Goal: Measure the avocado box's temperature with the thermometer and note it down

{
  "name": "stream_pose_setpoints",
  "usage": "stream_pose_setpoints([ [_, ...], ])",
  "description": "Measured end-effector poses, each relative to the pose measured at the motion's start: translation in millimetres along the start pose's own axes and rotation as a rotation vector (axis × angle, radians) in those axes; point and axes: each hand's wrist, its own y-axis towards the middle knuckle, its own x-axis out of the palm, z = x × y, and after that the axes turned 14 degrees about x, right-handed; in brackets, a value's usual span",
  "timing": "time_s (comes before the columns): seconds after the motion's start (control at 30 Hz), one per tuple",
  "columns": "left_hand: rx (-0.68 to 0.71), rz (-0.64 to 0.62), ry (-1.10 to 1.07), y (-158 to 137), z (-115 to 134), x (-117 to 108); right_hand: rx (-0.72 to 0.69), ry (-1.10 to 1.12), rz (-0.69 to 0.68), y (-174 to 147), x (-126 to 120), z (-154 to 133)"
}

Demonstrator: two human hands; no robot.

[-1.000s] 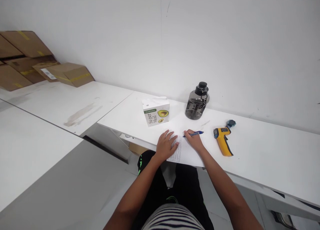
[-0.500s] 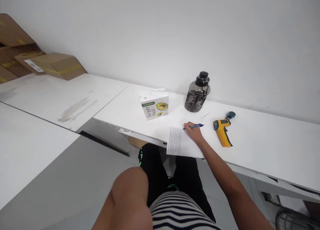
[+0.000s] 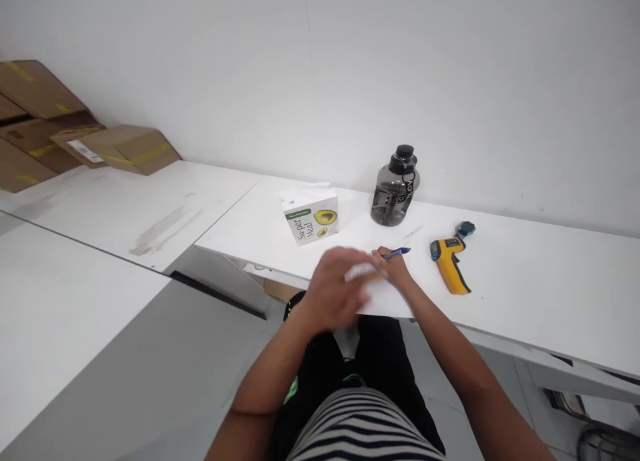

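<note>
A blue pen (image 3: 397, 253) is gripped in my right hand (image 3: 395, 269), which rests over a white sheet of paper (image 3: 387, 301) at the table's front edge. My left hand (image 3: 337, 287) is raised over the left part of the same sheet. Its fingers look spread and are smeared by motion, with nothing visible in them. Most of the handwriting on the paper is hidden behind that hand; a little shows between the fingers. Behind my left hand stands a white carton (image 3: 311, 221) with avocado pictures on it.
A dark see-through water bottle (image 3: 393, 191) stands near the wall. To the right of my right hand lies a yellow infrared thermometer (image 3: 451, 266), with a small dark-teal object (image 3: 465, 229) behind it. Cardboard boxes (image 3: 133, 147) are stacked at the far left.
My left hand has come up from below, out of view before, to above the paper, covering the writing. My right hand still grips the pen over the sheet. The view has shifted slightly.
</note>
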Motion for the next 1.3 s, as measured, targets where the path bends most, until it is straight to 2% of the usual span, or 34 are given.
stream_pose_setpoints([
  [0.07, -0.001, -0.132, 0.126, 10.0, -32.7, 11.5, 0.001, 0.025, 0.022, -0.1, -1.0, -0.1],
  [0.17, -0.144, -0.218, 0.324, 1.7, -74.2, 29.6, 0.02, 0.07, 0.056, -0.3, -1.5, -0.3],
  [0.27, -0.16, -0.283, 0.394, -17.0, -92.1, 40.2, 0.044, 0.089, 0.094, -0.1, -0.9, -1.1],
  [0.47, -0.146, -0.328, 0.356, -25.5, -97.8, 38.2, 0.105, 0.122, 0.146, 1.2, -1.6, -4.1],
  [0.6, -0.153, -0.293, 0.323, -26.1, -103.2, 36.7, 0.001, 0.081, 0.188, 2.9, -0.5, -0.8],
  [0.8, -0.162, -0.26, 0.31, -27.4, -99.5, 36.9, 0.103, 0.086, 0.224, 9.1, 5.0, 10.3],
  [1.07, -0.191, -0.188, 0.282, -27.7, -99.4, 36.5, 0.11, 0.103, 0.215, 8.1, 4.5, 7.1],
  [1.3, -0.22, -0.185, 0.253, -31.2, -104.6, 35.5, 0.09, -0.033, 0.265, 10.9, 7.5, 8.6],
])
